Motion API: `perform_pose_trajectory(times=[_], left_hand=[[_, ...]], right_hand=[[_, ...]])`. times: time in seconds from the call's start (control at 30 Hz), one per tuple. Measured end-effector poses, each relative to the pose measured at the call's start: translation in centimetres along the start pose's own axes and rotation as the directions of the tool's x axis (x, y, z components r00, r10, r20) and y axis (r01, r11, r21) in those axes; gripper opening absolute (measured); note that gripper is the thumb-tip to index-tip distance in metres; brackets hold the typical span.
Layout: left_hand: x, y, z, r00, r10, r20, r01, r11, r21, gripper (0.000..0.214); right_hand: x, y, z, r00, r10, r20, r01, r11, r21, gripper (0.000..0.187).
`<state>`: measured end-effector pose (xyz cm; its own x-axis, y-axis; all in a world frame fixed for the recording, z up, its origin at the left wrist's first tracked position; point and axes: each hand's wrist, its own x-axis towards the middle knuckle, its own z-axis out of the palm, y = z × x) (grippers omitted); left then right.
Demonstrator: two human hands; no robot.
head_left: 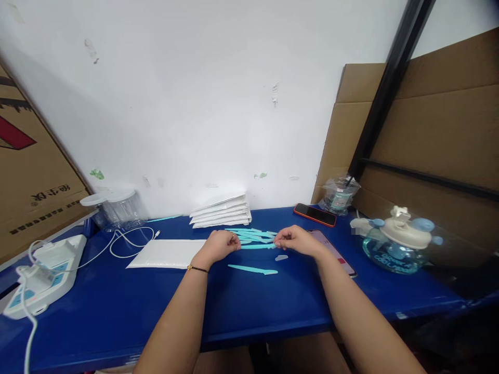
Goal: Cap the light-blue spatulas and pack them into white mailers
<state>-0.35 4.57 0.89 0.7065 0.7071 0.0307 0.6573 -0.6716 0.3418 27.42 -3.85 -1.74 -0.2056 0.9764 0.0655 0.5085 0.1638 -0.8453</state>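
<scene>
Several turquoise eyebrow razors (251, 236) lie in a loose pile on the blue table. At the pile's near edge, my left hand (220, 245) pinches the handle end of one razor (255, 246). My right hand (294, 240) has its fingers closed at that razor's other end; the exact grip is partly hidden. Below them a separate razor (253, 269) rests flat, closer to me. A small translucent blade cap (281, 257) lies between it and my right hand.
White padded envelopes are stacked (221, 212) by the wall, and a single envelope (167, 253) lies left. Two phones (315, 214) and a teal water bottle (399, 244) are at right. A power strip (50, 275) with cables and clear jars (120, 208) occupy the left.
</scene>
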Motion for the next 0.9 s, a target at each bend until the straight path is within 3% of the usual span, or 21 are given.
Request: perform_pose_trajectory(times=[0.1, 0.2, 0.33, 0.43, 0.57, 0.77, 0.9], left_hand=[[-0.6, -1.2, -0.2, 0.984, -0.047, 0.169, 0.063, 0.994, -0.092, 0.016], [-0.7, -2.2, 0.0, 0.971, -0.049, 0.236, 0.091, 0.981, -0.170, 0.023], [-0.3, -2.2, 0.4, 0.986, -0.054, 0.156, 0.083, 0.978, -0.189, 0.031], [0.2, -1.5, 0.8, 0.999, -0.047, -0.028, 0.043, 0.993, -0.112, 0.029], [0.9, -0.6, 1.7, 0.962, 0.050, -0.270, -0.040, 0.998, 0.040, 0.034], [1.4, -0.3, 2.5, 0.976, 0.089, -0.197, -0.073, 0.994, 0.087, 0.027], [1.4, -0.5, 2.6, 0.983, 0.067, -0.171, -0.054, 0.995, 0.078, 0.022]], right_hand=[[-0.5, 0.1, -0.8, 0.993, 0.055, 0.103, -0.050, 0.997, -0.052, 0.028], [-0.3, -0.2, -0.3, 0.997, 0.027, 0.066, -0.016, 0.985, -0.169, 0.025], [1.2, -0.6, 2.1, 0.976, -0.089, -0.200, 0.007, 0.926, -0.377, 0.021], [2.6, -0.5, 4.0, 0.964, -0.115, -0.238, -0.020, 0.866, -0.499, 0.017], [3.4, -0.1, 4.9, 0.963, -0.112, -0.244, -0.042, 0.835, -0.549, 0.004], [2.8, -0.5, 4.7, 0.973, -0.134, -0.188, -0.006, 0.797, -0.603, 0.003], [2.6, -1.0, 4.9, 0.962, -0.191, -0.194, 0.017, 0.754, -0.656, 0.014]])
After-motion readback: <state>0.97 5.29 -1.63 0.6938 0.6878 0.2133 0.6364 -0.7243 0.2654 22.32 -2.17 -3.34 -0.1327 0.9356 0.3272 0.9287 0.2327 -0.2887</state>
